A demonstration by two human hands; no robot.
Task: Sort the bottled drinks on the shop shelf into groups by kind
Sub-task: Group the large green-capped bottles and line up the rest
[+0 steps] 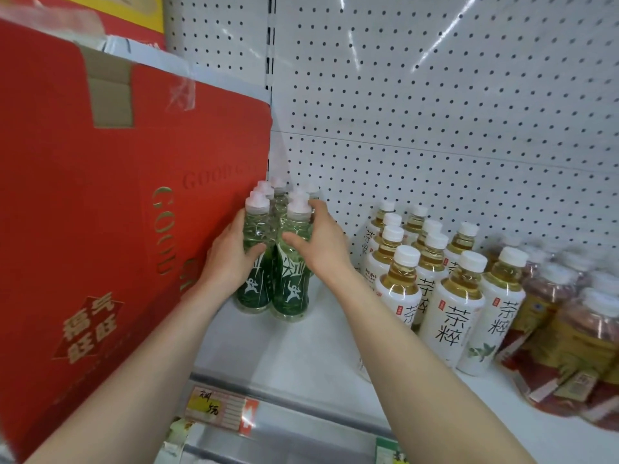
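L hand (231,259) grips green btl (252,293), R hand (323,246) neighbouring btl (290,293)

Green bottles (288,289): dark green labels, white figure print, pale caps. Tea bottles (449,316): white labels, black characters, amber liquid, white caps. Carton (100,195): red, gold lettering. Pegboard (435,95): white, black dots.

White shelf (301,346) — green bottles (288,291), tea bottles (449,316), reddish shrink-wrapped packs (569,346).
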